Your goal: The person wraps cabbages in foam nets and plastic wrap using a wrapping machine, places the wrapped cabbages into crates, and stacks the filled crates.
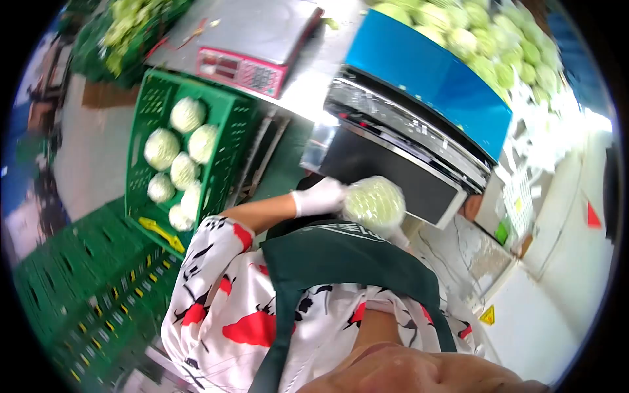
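A round pale-green cabbage (373, 204) in shiny clear plastic film is held in front of the apron. My left hand (322, 196), in a white glove, is closed at the cabbage's left side, fingers against the film. Below its lower right edge, a small part of my gloved right hand (400, 238) shows, supporting it; those fingers are mostly hidden. Just beyond the cabbage is the wrapping machine's dark flat plate (373, 167), with a metal roller section and a blue panel (426, 72) behind it.
To the left, a green crate (139, 141) holds several wrapped cabbages, beside stacked green crates (85, 281). A pink-edged scale (239, 71) stands on the table. Many cabbages (485, 39) are piled at the back right. A white cabinet (524, 321) stands at right.
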A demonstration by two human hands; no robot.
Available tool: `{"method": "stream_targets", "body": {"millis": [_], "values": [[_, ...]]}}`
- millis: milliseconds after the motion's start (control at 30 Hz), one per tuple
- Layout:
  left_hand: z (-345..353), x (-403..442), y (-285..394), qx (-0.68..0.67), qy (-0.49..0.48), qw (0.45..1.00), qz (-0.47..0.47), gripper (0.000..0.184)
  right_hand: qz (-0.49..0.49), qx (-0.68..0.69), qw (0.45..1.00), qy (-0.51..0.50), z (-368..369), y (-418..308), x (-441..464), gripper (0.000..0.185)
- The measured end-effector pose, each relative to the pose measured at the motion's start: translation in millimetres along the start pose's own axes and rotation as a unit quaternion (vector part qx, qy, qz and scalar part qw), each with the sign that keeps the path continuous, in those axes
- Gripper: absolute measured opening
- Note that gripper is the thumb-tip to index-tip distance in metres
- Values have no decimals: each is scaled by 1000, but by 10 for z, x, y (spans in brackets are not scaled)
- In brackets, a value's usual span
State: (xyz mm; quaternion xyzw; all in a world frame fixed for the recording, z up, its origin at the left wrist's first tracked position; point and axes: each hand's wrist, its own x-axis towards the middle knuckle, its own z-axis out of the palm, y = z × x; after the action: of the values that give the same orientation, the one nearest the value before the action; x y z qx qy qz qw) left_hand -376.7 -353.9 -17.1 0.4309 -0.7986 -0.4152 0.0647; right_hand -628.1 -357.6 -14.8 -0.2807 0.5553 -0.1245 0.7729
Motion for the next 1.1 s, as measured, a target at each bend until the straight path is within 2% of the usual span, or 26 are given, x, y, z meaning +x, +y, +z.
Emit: {"method": "stream_targets", "body": {"millis": [67,100,133,200,267,300,333,400,467,500,533,600,633,667,733,800,833,867,933,967,1067,1100], "values": [[-591,-33,264,-202,200,958,47,22,-6,54,997,-47,181,-400,-26,36],[-791,-22,363,-351,221,910,20,19,-16,62,996,-66,282,-562,-48,38],[-953,-11,464,-493,239,837,0,16,-33,53,995,-77,395,-717,-63,40],[-1178,-26,686,-558,309,770,18,22,-90,-5,992,-85,614,-995,-89,45],[-1237,-117,763,-575,406,709,44,36,-184,-119,974,-59,851,-1162,-138,51],[-1265,-280,774,-475,436,762,59,60,-233,-185,954,-40,969,-1193,-159,53],[-1174,-444,730,-419,467,773,93,58,-278,-255,926,-19,1072,-1177,-160,56],[-1011,-879,628,-665,324,672,40,52,-338,-334,880,12,1254,-1098,-180,61],[-807,-1274,511,-848,147,509,4,54,-343,-358,868,7,1426,-1020,-164,67],[-589,-1348,370,-865,185,465,37,53,-343,-367,865,6,1503,-992,-141,70],[-419,-1408,253,-879,222,416,69,51,-287,-303,906,-73,1573,-982,-121,62],[-423,-1619,187,-876,357,323,18,51,-173,-228,945,-157,1653,-922,7,51],[-429,-1715,138,-865,422,270,-6,51,-188,-268,927,-182,1784,-977,-23,42],[-380,-1801,-80,-870,409,250,120,50,-165,-276,927,-193,1877,-975,19,39],[-731,-2087,-105,-841,477,214,144,53,-167,-294,909,-243,2039,-1014,143,38],[-920,-2307,-166,-697,635,312,115,57,-149,-346,890,-256,2317,-1191,96,36],[-1042,-2493,-116,-669,652,352,64,61,-152,-338,886,-278,2387,-1211,151,36],[-1053,-2616,-156,-649,678,342,-55,57,-155,-330,882,-298,2462,-1219,192,35],[-834,-2838,-318,-572,698,402,-156,55,-191,-399,843,-306,2667,-1283,171,31],[-674,-2970,-305,-552,702,430,-134,51,-206,-414,829,-316,2747,-1264,172,31],[-192,-3401,57,-520,741,402,-139,45,-226,-448,797,-337,3020,-1166,210,31],[18,-3574,164,-474,773,385,-173,40,-235,-467,783,-337,3136,-1157,274,31]]}}
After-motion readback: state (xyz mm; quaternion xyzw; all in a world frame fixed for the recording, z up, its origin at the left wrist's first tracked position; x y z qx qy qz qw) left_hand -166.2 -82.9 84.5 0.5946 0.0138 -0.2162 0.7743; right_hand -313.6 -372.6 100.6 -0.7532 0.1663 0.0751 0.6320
